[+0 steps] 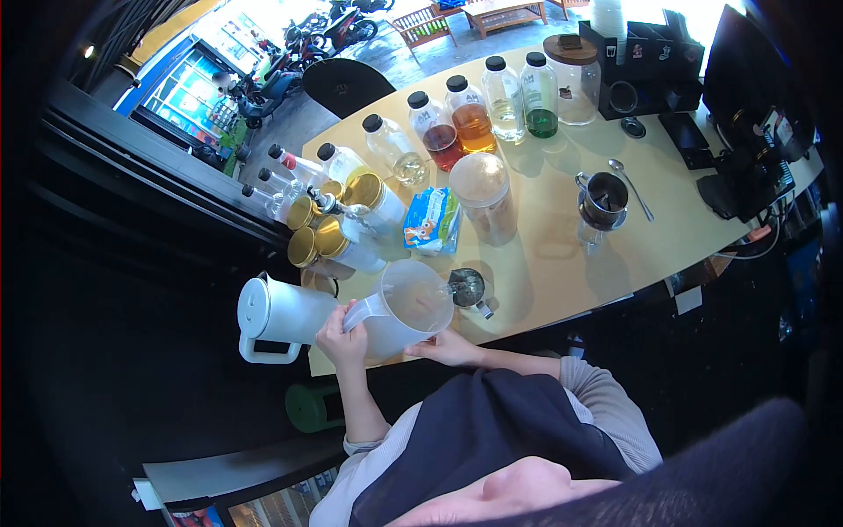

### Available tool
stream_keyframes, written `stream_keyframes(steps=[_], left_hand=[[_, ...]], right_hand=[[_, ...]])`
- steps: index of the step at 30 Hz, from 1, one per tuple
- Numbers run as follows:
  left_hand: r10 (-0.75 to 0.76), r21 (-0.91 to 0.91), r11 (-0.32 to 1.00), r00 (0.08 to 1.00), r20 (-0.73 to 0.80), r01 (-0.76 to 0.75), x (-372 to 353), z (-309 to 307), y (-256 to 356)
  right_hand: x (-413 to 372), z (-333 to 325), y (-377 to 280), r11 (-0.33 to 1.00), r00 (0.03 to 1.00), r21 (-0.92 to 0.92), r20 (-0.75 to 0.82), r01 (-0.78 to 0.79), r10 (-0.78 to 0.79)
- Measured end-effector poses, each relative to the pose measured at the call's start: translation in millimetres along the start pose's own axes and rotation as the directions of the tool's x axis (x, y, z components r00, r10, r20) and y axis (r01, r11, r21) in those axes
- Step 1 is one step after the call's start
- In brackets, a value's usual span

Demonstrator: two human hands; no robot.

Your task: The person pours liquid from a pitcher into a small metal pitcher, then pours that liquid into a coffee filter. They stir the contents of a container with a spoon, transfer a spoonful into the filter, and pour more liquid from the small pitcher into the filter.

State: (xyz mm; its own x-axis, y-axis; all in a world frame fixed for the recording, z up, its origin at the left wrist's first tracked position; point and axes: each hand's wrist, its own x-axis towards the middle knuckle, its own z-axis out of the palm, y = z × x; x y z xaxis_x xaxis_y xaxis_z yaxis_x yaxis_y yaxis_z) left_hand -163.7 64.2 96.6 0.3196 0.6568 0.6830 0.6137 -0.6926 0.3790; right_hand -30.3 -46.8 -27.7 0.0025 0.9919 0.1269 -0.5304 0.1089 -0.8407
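A large translucent plastic pitcher is tilted at the table's front edge, its wide mouth facing up toward me. My left hand is wrapped round the pitcher's handle. Against its lower side, my right hand supports it, the fingers partly hidden beneath. Just right of the rim stands a small metal jug. To the left of my left hand is a white kettle with a lid and handle. Beyond the pitcher lies a blue pack of tissues or wipes, beside a tall lidded canister.
Several black-capped bottles of coloured liquid line the far edge of the table. Gold-lidded jars crowd the left. A metal cup sits on a glass at right, with a spoon and a monitor farther right.
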Motion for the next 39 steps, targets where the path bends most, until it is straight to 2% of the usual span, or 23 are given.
stream_keyframes(steps=[2,4,7,13,16,23,39], left_hand=[[0.017,0.003,1.0,1.0,-0.007,-0.017,1,0,1],[0.034,0.007,0.999,0.999,-0.014,-0.034,0,0,0],[0.042,0.017,0.999,0.999,-0.001,-0.042,-1,0,-4],[0.03,-0.001,1.0,1.0,0.007,-0.03,0,-2,-1],[0.056,0.015,0.998,0.998,-0.012,-0.055,0,-2,-2],[0.052,-0.005,0.999,0.999,-0.017,-0.052,0,-2,-2],[0.065,-0.011,0.998,0.998,-0.017,-0.065,0,-4,-1]], right_hand=[[1,-2,3,1.0,1.0,0.008,0.014,-0.007,0.006],[2,-5,2,0.995,0.994,-0.088,0.088,-0.056,0.064],[-1,1,-1,1.0,0.999,-0.008,0.029,-0.02,0.02],[-2,2,-4,0.999,0.999,0.014,0.024,-0.034,0.034],[0,0,0,0.998,0.997,-0.037,0.06,-0.043,0.045],[-2,3,-1,1.0,0.999,0.019,0.027,-0.023,0.023],[0,-1,6,0.997,0.996,-0.049,0.059,-0.062,0.065]])
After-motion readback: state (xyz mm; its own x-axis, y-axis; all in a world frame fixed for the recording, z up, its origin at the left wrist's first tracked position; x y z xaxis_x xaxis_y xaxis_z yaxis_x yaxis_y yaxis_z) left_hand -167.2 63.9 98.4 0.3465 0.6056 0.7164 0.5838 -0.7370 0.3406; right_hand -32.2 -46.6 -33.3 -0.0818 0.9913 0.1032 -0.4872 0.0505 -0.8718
